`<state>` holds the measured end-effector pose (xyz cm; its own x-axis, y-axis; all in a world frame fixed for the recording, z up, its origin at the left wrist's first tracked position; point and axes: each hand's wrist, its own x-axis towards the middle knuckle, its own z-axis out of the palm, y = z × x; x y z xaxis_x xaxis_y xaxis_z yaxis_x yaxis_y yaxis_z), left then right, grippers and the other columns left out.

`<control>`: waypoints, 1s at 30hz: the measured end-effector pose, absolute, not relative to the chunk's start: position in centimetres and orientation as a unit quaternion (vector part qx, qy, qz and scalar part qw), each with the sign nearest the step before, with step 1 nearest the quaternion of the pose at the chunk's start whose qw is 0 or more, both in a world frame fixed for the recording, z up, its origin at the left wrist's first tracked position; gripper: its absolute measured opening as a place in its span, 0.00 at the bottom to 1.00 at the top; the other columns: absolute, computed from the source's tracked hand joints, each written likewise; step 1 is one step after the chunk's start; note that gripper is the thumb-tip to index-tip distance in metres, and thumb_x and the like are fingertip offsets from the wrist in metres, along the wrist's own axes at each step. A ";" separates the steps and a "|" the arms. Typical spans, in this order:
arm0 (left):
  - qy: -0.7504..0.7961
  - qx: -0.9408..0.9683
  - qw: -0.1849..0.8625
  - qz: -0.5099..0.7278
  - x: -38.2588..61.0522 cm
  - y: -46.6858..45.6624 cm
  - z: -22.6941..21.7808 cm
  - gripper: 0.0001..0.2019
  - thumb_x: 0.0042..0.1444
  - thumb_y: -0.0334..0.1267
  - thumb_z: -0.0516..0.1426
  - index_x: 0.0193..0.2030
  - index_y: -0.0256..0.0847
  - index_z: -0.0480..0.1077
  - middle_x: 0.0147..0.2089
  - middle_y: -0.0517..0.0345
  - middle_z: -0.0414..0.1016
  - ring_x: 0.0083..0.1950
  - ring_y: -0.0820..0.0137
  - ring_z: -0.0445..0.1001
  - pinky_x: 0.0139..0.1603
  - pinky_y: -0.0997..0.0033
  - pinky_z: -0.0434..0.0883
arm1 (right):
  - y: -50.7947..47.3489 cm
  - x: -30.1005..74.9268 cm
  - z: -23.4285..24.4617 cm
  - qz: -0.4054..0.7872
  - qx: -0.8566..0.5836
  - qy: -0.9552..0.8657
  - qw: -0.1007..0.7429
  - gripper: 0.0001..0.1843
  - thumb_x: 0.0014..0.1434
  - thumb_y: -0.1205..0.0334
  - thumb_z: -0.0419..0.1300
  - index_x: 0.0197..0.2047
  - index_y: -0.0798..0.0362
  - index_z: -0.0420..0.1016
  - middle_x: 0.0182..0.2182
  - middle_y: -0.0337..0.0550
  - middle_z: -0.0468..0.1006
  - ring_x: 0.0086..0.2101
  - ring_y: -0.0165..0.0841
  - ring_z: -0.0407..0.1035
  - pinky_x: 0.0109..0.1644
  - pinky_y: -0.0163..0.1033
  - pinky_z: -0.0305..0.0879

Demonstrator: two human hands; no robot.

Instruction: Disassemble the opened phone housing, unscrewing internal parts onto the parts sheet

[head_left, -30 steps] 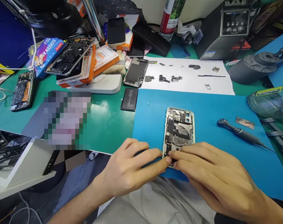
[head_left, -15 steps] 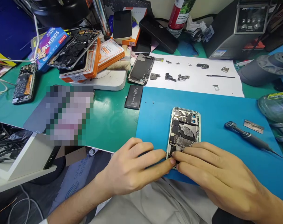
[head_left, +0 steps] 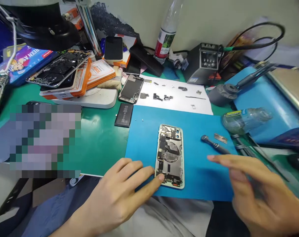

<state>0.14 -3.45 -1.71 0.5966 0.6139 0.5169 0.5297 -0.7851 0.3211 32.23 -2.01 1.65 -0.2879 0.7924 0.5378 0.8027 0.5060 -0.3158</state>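
An opened phone housing (head_left: pixel 174 169) with circuit boards and a round coil lies face up on the blue mat (head_left: pixel 144 148). My left hand (head_left: pixel 126 191) rests at its lower left corner, fingers stretched out and one fingertip on the inner parts. My right hand (head_left: pixel 260 197) is in the air right of the phone, slightly blurred, thumb and index finger apart with nothing seen between them. Just beyond its fingertips lies a dark pen-shaped screwdriver (head_left: pixel 214 144), its far part hidden by the hand. A small metal blade (head_left: pixel 220 138) is beside the screwdriver.
Small phone parts (head_left: pixel 168 97) lie on white paper (head_left: pixel 179 107) behind the mat. A battery (head_left: pixel 124 115) and a screen (head_left: pixel 131 88) are left of it. A clear bottle (head_left: pixel 245 120) lies right; a soldering station (head_left: pixel 203 62) and stacked boxes (head_left: pixel 100 72) stand behind.
My right hand has come off the phone and moved right, toward the screwdriver. My left hand stays at the phone's lower left. The view has turned to the right.
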 end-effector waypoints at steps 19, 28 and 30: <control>0.313 0.901 0.004 0.299 3.4 -1.6 -1.3 0.16 0.80 0.26 0.49 0.60 0.36 0.78 0.42 0.52 0.81 0.37 0.61 0.69 0.39 0.58 0.61 | -1.2 43.1 5.1 -0.107 -0.659 -0.725 0.170 0.14 0.77 0.50 0.62 0.45 0.45 0.87 0.43 0.40 0.89 0.38 0.39 0.85 0.33 0.38 0.73; 0.374 0.861 0.070 0.339 1.7 -0.7 -0.2 0.11 0.82 0.41 0.54 0.53 0.44 0.79 0.41 0.60 0.83 0.37 0.67 0.76 0.40 0.64 0.70 | 0.6 43.8 2.6 -0.106 -0.670 -0.717 0.162 0.36 0.74 0.28 0.50 0.41 0.46 0.89 0.41 0.49 0.87 0.26 0.39 0.75 0.23 0.43 0.57; 0.427 0.845 0.044 0.319 0.4 0.3 0.1 0.12 0.82 0.38 0.54 0.49 0.43 0.79 0.42 0.59 0.83 0.40 0.66 0.78 0.43 0.64 0.72 | 1.5 44.5 2.2 -0.080 -0.683 -0.704 0.178 0.33 0.70 0.28 0.54 0.38 0.45 0.89 0.36 0.50 0.85 0.22 0.42 0.70 0.22 0.44 0.54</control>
